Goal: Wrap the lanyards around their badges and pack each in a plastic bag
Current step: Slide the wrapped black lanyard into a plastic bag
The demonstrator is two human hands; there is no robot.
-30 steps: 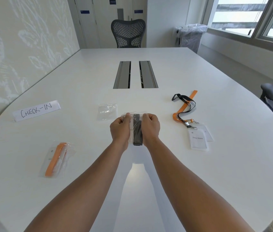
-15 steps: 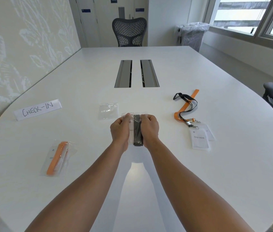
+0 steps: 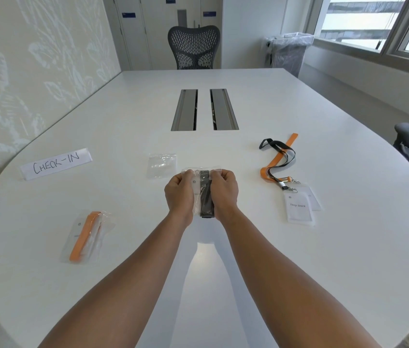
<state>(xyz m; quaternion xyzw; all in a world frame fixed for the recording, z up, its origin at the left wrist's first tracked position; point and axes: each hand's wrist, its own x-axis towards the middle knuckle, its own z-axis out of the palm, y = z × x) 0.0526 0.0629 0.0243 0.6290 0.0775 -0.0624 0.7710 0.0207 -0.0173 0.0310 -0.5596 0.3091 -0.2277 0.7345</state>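
Hardly shifted, left grip (image 3: 179,194) and right grip (image 3: 224,192) pinch the bagged black-lanyard badge (image 3: 205,197), bare table (image 3: 223,272) all round.

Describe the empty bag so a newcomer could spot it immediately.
On the white oval table, look just past the left hand, between the handwritten CHECK-IN paper sign and the grey cable hatches. The small clear plastic bag lies flat there, alone holding no badge or lanyard.
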